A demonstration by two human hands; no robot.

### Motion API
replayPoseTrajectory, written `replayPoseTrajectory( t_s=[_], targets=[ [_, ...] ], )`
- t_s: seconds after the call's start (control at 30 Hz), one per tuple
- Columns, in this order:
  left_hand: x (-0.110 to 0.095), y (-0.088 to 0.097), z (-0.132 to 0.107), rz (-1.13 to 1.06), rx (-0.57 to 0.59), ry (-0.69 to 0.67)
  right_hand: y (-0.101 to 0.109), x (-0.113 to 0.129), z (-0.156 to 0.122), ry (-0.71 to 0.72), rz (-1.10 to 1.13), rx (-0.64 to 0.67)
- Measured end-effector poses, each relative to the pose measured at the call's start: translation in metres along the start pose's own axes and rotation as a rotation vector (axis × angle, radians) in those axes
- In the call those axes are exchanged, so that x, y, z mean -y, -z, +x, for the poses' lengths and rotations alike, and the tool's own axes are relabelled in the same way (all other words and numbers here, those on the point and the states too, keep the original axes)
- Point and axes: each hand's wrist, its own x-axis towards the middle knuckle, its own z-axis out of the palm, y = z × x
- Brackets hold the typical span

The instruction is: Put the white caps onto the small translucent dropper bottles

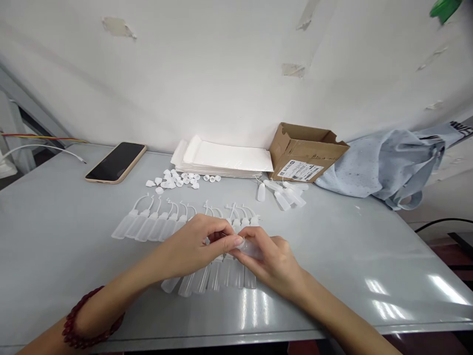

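A small translucent plastic squeeze bottle (253, 249) lies in my right hand (275, 256), whose fingers are wrapped round its body. My left hand (209, 242) is closed too, its thumb and fingers pinched at the neck end of that same bottle; the fingers hide what exactly is between them. Behind my hands stretches a row of similar bottles (146, 226) with thin curved tubes at their tops. A second row of bottles (201, 277) lies partly under my hands, nearer the table's front edge.
Loose white caps (170, 180) lie before a stack of white envelopes (229, 157). More bottles (290, 195) are piled by an open cardboard box (306, 153). A phone (116, 162) rests at the back left, a light blue cloth (380, 162) at the right.
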Motion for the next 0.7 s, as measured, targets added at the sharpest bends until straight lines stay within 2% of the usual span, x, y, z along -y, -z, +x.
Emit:
replayPoseTrajectory(
  t_s=[0.13, 0.37, 0.53, 0.7],
  targets=[
    [0.0013, 0.0, -0.001, 0.0, -0.023, -0.058, 0.0015, -0.0021, 0.0006, -0.03, 0.034, 0.037],
    [0.0047, -0.0057, -0.0018, -0.085, -0.121, -0.218, 0.0061, 0.0024, 0.0068, -0.181, 0.189, 0.073],
    [0.0036, -0.0058, -0.0003, -0.221, -0.056, -0.122, 0.0073, 0.0047, 0.0066, -0.172, 0.196, 0.03],
    [0.0027, -0.0092, 0.0022, -0.404, -0.091, -0.116, 0.007, 0.0063, 0.0065, -0.179, 0.208, 0.001]
  ],
)
